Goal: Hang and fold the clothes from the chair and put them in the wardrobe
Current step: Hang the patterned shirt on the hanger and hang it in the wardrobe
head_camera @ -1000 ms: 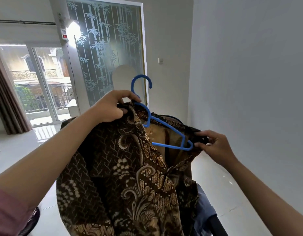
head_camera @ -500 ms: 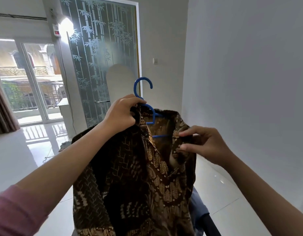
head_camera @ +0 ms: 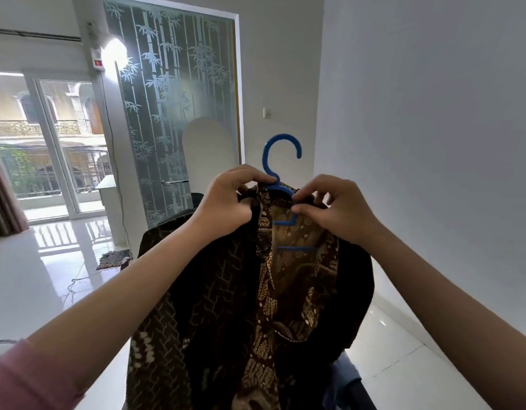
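Observation:
A dark brown batik shirt [head_camera: 226, 306] with gold patterns hangs in front of me on a blue plastic hanger [head_camera: 281, 161], whose hook sticks up above the collar. My left hand [head_camera: 226, 202] grips the left side of the collar just below the hook. My right hand [head_camera: 332, 208] pinches the right side of the collar against the hanger's shoulder. Both shirt shoulders drape over the hanger, and the front hangs open in the middle, showing the lighter inside. The chair is mostly hidden behind the shirt; a blue garment [head_camera: 344, 377] lies on it at the lower right.
A frosted glass panel [head_camera: 173, 99] with bamboo print stands ahead. A white wall [head_camera: 433, 143] runs close along the right. Glass balcony doors [head_camera: 57, 149] are at the left, over a glossy white tiled floor [head_camera: 34, 276] with a small dark mat [head_camera: 112, 258] and a cable.
My right hand moved up and left from the shirt's right shoulder to the collar beside the hook. The right shoulder now sits over the hanger, and both hands are close together.

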Action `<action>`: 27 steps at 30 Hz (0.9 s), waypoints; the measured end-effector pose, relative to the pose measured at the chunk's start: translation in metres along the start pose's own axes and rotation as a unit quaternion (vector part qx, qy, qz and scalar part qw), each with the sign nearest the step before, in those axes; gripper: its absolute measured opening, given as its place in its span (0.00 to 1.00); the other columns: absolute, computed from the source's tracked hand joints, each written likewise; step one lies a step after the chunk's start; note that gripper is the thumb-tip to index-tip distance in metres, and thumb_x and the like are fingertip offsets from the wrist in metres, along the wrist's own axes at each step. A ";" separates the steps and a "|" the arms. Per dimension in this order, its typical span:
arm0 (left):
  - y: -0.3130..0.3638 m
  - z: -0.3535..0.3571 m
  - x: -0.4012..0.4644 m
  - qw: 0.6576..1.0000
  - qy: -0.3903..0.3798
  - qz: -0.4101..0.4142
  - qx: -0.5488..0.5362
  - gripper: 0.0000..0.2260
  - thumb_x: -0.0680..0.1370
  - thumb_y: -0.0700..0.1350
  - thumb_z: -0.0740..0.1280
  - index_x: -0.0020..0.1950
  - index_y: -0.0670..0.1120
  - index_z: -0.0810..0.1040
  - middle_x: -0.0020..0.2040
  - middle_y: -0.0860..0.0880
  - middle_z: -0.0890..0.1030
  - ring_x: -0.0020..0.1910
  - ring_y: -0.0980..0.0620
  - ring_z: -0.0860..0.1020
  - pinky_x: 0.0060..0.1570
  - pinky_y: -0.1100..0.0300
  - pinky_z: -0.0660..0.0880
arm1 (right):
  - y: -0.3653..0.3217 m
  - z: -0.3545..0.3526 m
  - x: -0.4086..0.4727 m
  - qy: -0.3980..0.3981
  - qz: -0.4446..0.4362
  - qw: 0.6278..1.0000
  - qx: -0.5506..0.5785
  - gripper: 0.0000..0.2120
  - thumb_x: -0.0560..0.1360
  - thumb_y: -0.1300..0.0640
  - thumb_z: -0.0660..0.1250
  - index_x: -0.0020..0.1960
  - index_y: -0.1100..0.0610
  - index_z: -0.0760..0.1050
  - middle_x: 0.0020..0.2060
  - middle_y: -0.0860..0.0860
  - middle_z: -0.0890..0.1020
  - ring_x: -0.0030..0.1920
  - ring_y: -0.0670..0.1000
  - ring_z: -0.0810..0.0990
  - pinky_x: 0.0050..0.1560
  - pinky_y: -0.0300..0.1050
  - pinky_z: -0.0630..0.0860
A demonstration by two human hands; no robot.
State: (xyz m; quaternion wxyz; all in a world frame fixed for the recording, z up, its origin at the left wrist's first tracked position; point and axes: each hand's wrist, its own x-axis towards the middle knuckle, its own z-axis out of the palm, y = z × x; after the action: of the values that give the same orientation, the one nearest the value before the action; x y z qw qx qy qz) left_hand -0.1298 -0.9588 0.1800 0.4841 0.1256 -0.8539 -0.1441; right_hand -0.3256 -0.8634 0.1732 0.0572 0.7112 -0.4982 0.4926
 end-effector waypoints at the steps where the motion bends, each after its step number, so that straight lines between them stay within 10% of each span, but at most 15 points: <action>1: 0.002 -0.001 -0.001 1.000 0.001 -0.003 -0.003 0.23 0.67 0.24 0.66 0.54 0.47 0.80 0.52 0.54 0.80 0.47 0.64 0.77 0.43 0.60 0.77 | 0.000 0.002 0.004 0.004 0.000 1.000 -0.009 0.06 0.68 0.60 0.76 0.44 0.56 0.82 0.39 0.48 0.83 0.38 0.38 0.76 0.37 0.25 0.68; 14: 0.005 -0.012 -0.015 0.999 0.001 -0.019 -0.038 0.21 0.68 0.25 0.67 0.55 0.46 0.80 0.54 0.52 0.80 0.42 0.56 0.78 0.44 0.49 0.77 | -0.009 0.009 0.015 -0.016 -0.018 0.999 -0.039 0.07 0.69 0.59 0.75 0.43 0.49 0.81 0.37 0.37 0.78 0.39 0.41 0.75 0.40 0.23 0.66; 27: -0.007 -0.039 -0.037 0.996 -0.085 -0.036 -0.002 0.28 0.68 0.23 0.64 0.61 0.47 0.77 0.56 0.55 0.78 0.52 0.62 0.76 0.50 0.62 0.75 | 0.001 -0.017 0.018 0.011 0.024 0.994 -0.109 0.06 0.69 0.57 0.75 0.41 0.47 0.80 0.37 0.36 0.75 0.40 0.42 0.72 0.37 0.23 0.63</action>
State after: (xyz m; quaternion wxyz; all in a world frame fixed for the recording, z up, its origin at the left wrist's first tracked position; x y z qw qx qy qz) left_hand -0.0771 -0.9575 0.1677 0.4048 0.1428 -0.8865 -0.1729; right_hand -0.3371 -0.8666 0.1951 0.1276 0.6832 -0.5652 0.4444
